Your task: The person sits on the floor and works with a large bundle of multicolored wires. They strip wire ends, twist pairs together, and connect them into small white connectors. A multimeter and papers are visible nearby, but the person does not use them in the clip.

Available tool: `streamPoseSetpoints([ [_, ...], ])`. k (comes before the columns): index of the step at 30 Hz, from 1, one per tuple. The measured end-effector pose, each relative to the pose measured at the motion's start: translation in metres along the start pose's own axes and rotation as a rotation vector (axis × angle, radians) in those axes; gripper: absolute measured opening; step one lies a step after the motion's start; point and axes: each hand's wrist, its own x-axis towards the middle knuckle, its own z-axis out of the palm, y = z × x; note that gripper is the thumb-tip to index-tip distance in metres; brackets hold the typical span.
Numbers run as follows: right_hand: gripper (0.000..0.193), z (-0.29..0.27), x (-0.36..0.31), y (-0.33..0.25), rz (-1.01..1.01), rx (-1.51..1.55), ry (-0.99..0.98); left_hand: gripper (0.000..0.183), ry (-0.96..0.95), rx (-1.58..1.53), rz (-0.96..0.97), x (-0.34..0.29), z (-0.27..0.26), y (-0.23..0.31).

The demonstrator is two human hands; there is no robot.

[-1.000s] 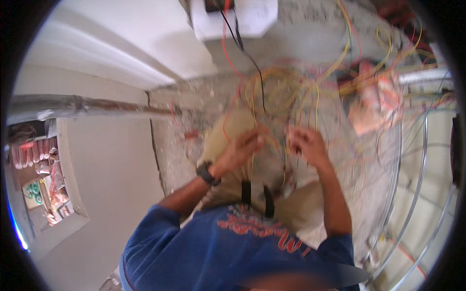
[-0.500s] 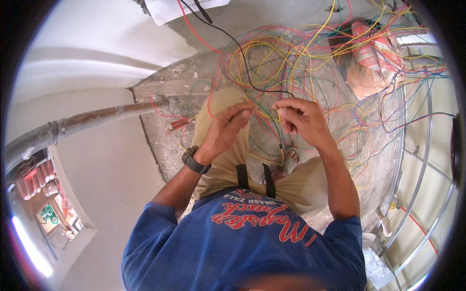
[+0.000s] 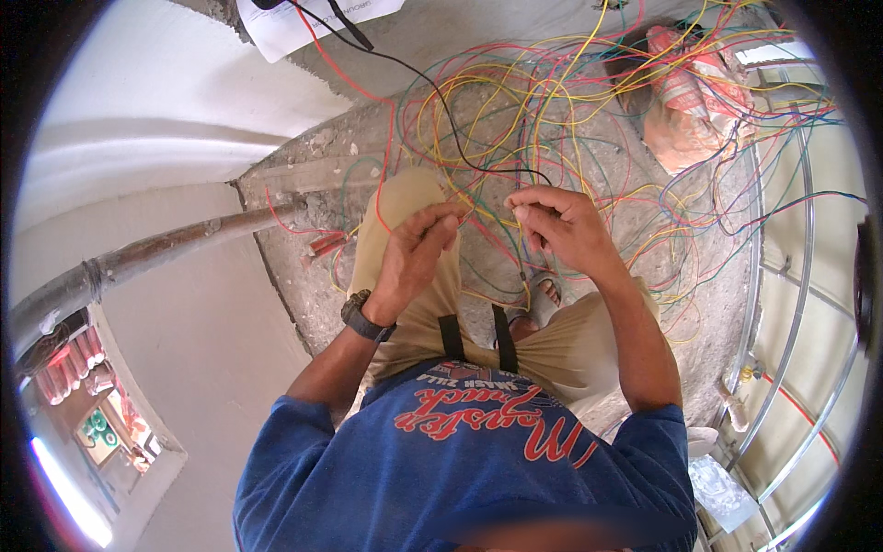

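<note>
Both of my hands are raised over my lap, their fingertips a short gap apart. My left hand (image 3: 416,250) is pinched on a red wire (image 3: 387,138), which comes down from the wall at the top left and passes into the fingers. A black wire (image 3: 448,99) runs from the same spot to my right hand (image 3: 563,228), whose thumb and forefinger are pressed together on it. The wire ends at the fingertips are too small to make out clearly. Below and behind the hands, loose red, yellow, green and blue wires (image 3: 485,87) lie tangled on the floor.
An orange and white sack (image 3: 685,101) stands among the wires at the upper right. A rusty pipe (image 3: 175,248) slants along the left wall. Metal framing (image 3: 807,230) lines the right side. Red scraps (image 3: 326,242) lie beside my knee. Paper (image 3: 317,23) hangs at the top.
The view has shifted slightly, so the wires and sack sit a little further left and higher. Both hands keep their pinch and stay about as far apart.
</note>
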Motion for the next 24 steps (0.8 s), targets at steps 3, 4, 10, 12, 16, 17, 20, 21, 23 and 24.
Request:
streamPoseSetpoints([
  [3,0.020,-0.006,0.000,0.002,0.017,-0.029,-0.045,0.028,-0.009,0.001,-0.024,0.001,0.000,-0.002],
  [4,0.020,-0.008,0.000,0.001,0.022,-0.046,-0.068,0.029,-0.010,-0.006,-0.055,0.000,0.000,-0.003],
  [10,0.018,-0.016,-0.004,-0.002,0.136,0.056,-0.184,0.029,-0.032,0.098,-0.027,-0.003,0.001,-0.007],
  [12,0.017,-0.019,-0.005,-0.004,0.158,0.030,-0.185,0.029,-0.063,0.086,-0.062,-0.003,0.003,-0.007],
  [16,0.018,-0.024,-0.007,-0.010,0.142,-0.106,-0.161,0.027,-0.085,0.134,-0.075,-0.002,0.005,-0.006],
  [17,0.019,-0.026,-0.008,-0.011,0.133,-0.168,-0.148,0.026,-0.092,0.115,-0.071,0.000,0.005,-0.006],
  [20,0.020,-0.028,-0.013,-0.014,-0.003,-0.259,-0.099,0.025,-0.113,0.066,-0.080,0.003,0.005,-0.006],
  [21,0.020,-0.029,-0.014,-0.013,-0.025,-0.289,-0.081,0.024,-0.120,0.055,-0.081,0.004,0.006,-0.006],
  [23,0.021,-0.030,-0.014,-0.011,-0.019,-0.343,-0.059,0.025,-0.132,0.050,-0.063,0.006,0.007,-0.008],
  [24,0.022,-0.030,-0.014,-0.010,-0.078,-0.361,-0.026,0.026,-0.136,0.057,-0.045,0.007,0.009,-0.009],
])
